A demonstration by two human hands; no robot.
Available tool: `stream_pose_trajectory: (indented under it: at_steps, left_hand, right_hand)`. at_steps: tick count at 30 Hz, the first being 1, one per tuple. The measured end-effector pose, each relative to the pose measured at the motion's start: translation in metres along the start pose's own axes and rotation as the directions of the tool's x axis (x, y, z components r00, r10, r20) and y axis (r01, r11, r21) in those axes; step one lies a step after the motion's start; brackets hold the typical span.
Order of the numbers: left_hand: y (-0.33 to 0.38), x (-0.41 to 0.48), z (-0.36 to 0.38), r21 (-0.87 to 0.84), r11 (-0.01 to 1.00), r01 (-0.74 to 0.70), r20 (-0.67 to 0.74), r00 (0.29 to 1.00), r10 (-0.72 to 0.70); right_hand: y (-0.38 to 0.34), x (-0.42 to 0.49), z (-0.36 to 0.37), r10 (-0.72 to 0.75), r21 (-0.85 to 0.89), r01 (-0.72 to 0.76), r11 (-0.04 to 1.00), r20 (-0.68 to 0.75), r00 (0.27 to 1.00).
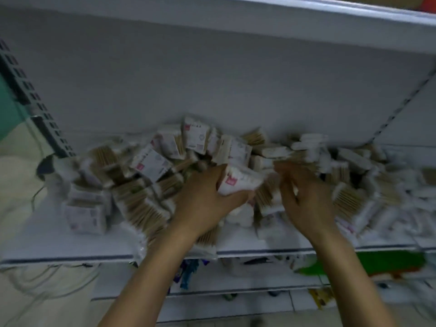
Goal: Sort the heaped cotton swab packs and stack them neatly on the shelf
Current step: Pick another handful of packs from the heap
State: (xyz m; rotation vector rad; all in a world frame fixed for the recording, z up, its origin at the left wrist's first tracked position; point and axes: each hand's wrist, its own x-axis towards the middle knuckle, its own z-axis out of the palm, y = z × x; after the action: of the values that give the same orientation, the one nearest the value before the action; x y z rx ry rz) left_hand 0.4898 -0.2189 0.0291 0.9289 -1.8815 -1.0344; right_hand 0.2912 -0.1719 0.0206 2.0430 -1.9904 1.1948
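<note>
A loose heap of cotton swab packs (pixel 151 166), clear bags with wooden sticks and white labels, covers the white shelf (pixel 47 241) from left to right. My left hand (pixel 203 201) grips one white pack with a red logo (pixel 238 181) at the middle of the heap. Close beside it, my right hand (pixel 304 199) has its fingers curled into the packs; blur hides whether it holds one. Flat white packs (pixel 309 142) lie piled at the back right.
The shelf's back panel (pixel 212 79) rises behind the heap and an upper shelf (pixel 330 17) overhangs it. A slotted upright (pixel 30 95) stands at the left. Lower shelves (pixel 236 274) hold other goods, with a green item (pixel 368 263) at the right. A few packs overhang the front edge.
</note>
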Motion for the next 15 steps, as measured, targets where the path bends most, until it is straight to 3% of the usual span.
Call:
stream_pose_trajectory:
  at_steps: [2,4,7,12,15]
  left_hand:
    - [-0.009,-0.005,0.001,-0.144,0.988,0.057,-0.004,0.998,-0.058]
    - [-0.016,-0.006,0.001,-0.239,0.967,0.09,-0.019,0.995,-0.097]
    - [-0.019,-0.005,0.002,-0.363,0.924,0.118,-0.023,0.991,-0.135]
    - [-0.021,-0.004,0.001,-0.492,0.857,0.151,-0.04,0.98,-0.195]
    - [-0.025,-0.005,-0.002,-0.566,0.803,0.187,-0.068,0.96,-0.272]
  right_hand:
    - [0.025,-0.01,0.0,0.033,-0.31,-0.01,0.951,0.069,0.997]
    - [0.044,-0.015,0.003,0.091,-0.427,0.012,0.904,0.221,0.971]
    - [0.048,-0.014,0.009,0.162,-0.44,-0.031,0.897,0.263,0.951]
    - [0.041,-0.007,0.012,0.054,-0.462,0.017,0.887,0.14,0.989]
    - [0.034,-0.005,0.005,0.067,-0.375,-0.055,0.925,0.02,0.998]
